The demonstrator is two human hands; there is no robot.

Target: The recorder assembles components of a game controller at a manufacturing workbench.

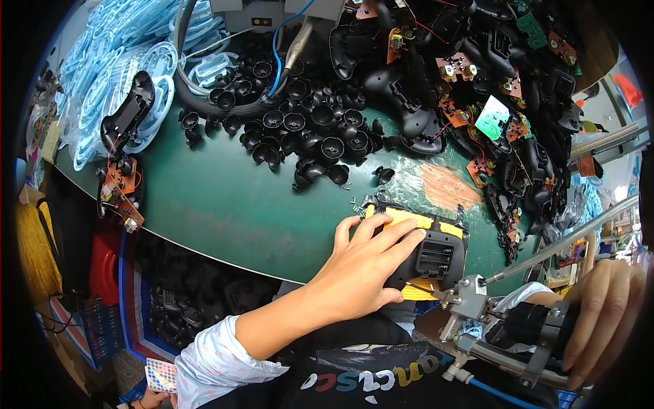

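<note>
My left hand lies with fingers spread over a black game controller shell, its fingertips on the yellow padding along the far side. The shell's battery compartment faces up. At the right, the fingers of my right hand are wrapped round the black grip of a pneumatic screwdriver. A metal block at the tool's front sits close to the shell's near right edge. Whether its tip touches the shell I cannot tell. Small screws lie just beyond the padding.
Black cup-shaped thumbstick caps are heaped on the green table. Controller shells and circuit boards pile up at the right; light-blue plastic frames at the left. A metal arm crosses the right. Another person's hand holds a dotted sheet.
</note>
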